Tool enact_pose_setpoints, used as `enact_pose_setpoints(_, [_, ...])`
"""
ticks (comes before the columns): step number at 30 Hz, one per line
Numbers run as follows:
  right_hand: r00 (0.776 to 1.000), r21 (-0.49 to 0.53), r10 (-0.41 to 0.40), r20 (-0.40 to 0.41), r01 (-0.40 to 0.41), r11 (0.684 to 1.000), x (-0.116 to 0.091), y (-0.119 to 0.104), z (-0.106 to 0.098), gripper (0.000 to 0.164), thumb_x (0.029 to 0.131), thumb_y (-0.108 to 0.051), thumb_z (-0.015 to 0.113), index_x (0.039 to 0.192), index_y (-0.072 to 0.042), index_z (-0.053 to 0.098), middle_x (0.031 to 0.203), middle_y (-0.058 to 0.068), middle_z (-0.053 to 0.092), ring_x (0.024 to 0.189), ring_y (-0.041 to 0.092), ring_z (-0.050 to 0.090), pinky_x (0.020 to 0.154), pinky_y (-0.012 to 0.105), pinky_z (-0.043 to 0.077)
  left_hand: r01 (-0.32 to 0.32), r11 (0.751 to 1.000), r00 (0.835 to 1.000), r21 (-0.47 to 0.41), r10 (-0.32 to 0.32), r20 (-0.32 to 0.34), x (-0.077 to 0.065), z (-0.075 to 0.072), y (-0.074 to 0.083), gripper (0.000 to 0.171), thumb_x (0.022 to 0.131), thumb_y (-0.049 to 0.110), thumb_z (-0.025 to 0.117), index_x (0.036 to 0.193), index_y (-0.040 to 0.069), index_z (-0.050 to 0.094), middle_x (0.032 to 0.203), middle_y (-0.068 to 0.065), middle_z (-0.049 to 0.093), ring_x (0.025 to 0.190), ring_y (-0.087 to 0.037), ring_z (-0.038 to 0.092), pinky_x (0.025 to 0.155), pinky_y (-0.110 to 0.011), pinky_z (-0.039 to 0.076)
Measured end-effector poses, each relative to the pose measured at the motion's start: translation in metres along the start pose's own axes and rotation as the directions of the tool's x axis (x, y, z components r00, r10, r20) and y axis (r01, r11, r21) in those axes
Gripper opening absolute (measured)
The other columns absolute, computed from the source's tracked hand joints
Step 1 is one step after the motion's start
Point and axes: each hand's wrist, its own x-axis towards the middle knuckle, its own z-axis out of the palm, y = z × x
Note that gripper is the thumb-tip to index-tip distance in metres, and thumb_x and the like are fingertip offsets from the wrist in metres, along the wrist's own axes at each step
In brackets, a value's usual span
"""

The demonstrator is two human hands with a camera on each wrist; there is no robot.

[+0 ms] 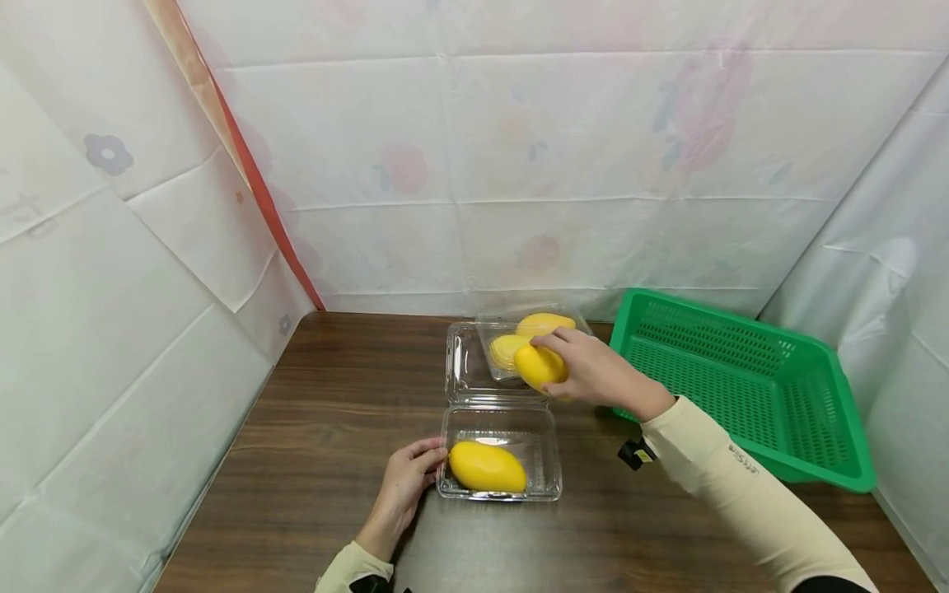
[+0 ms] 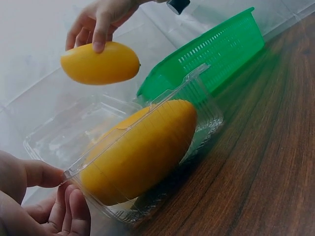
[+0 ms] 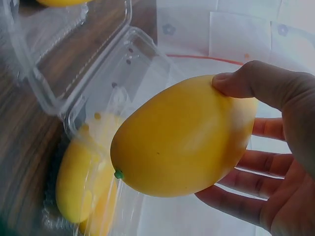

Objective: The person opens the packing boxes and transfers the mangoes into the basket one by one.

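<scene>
A yellow mango (image 3: pixel 172 142) with a small green stem tip is gripped in my right hand (image 1: pixel 593 371), thumb on one side and fingers on the other. It hangs over the raised lid side of an open clear plastic clamshell box (image 1: pixel 544 436). Another mango (image 1: pixel 488 467) lies in the near half of that box, toward its left. My left hand (image 1: pixel 406 486) pinches the box's left rim between thumb and fingers, as the left wrist view shows close up. Behind the lid, a second clear box (image 1: pixel 498 317) holds two mangoes (image 1: pixel 545 324), partly covered by the right hand's mango.
A green perforated plastic basket (image 1: pixel 808 395) stands at the right of the dark wooden table (image 1: pixel 311 461). White printed sheeting (image 1: pixel 593 165) hangs behind and at both sides, with a red strip (image 1: pixel 255 177) at the left corner.
</scene>
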Motion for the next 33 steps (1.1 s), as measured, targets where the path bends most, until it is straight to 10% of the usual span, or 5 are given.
enact_pose_setpoints(33, [0.960,0.097,0.265,0.089,-0.273,0.957,-0.010,0.057,-0.029,0.060,0.084,-0.025,0.075,0.138,-0.010,0.051,0.129,0.018,0.056,0.108,0.034,0.058,0.083,0.051,0.054,-0.008,1.000,1.000,0.008,0.008,-0.009,-0.002,0.004,-0.003,0.035,0.091,0.004,0.062,0.120,-0.015,0.057,0.081,0.003,0.064,0.067,-0.006,0.056,0.062,-0.018,0.049])
